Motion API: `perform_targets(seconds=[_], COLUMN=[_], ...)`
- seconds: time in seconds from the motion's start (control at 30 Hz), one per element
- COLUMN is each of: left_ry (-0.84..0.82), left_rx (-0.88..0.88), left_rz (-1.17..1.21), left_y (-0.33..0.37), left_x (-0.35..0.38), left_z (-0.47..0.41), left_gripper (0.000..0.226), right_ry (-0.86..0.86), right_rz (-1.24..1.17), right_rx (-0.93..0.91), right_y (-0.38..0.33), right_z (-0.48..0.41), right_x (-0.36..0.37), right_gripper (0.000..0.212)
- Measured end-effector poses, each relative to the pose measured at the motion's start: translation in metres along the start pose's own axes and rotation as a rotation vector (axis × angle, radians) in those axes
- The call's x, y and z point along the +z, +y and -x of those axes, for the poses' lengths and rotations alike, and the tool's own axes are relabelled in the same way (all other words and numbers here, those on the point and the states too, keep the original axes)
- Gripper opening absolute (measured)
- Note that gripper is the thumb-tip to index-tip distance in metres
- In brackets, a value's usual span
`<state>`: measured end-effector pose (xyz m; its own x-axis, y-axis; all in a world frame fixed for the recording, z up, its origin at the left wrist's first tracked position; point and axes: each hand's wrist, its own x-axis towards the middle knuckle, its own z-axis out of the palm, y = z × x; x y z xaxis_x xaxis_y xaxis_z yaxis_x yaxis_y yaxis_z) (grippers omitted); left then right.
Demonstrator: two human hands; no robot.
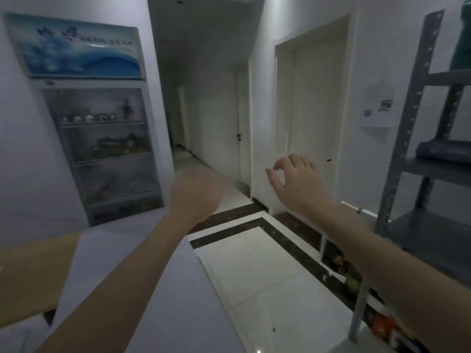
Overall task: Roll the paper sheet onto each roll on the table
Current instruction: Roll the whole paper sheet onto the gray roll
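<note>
The sheet (191, 301) lies lower left below the blurred left hand (196, 192), grip impossible to tell, right hand (293, 179) loose and empty; with the view lifted, it could slip or crease.

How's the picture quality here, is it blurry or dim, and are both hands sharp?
Head view: dim, bluish light; the left hand is smeared by motion blur, fingers unreadable; the right hand is sharper, fingers loosely curled, holding nothing; wide-angle distortion leans the display fridge and metal shelf inward; small glare spot on the floor tiles.
</note>
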<state>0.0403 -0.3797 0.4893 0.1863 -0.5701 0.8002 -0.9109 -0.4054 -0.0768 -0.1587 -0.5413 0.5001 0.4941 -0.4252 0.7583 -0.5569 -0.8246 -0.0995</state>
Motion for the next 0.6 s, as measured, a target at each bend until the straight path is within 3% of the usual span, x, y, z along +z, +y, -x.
perform_targets(seconds=[0.2,0.47,0.6], left_ry=[0.011,-0.181,-0.146], left_rx=[-0.125,-0.302,-0.352], left_rz=[-0.175,-0.267,-0.291], left_y=[-0.053,-0.090,-0.106], left_x=[-0.036,-0.065,-0.062], left_z=[0.060,0.159,0.202], left_gripper=[0.039,0.045,0.039], right_ry=[0.014,-0.116,-0.159], right_rz=[-0.216,-0.352,-0.418], right_rx=[-0.146,-0.277,-0.295], right_y=[-0.069,-0.141,-0.170], right_z=[0.006,0.049,0.073], right_x=[0.043,0.093,0.119], right_gripper=[0.051,0.054,0.051])
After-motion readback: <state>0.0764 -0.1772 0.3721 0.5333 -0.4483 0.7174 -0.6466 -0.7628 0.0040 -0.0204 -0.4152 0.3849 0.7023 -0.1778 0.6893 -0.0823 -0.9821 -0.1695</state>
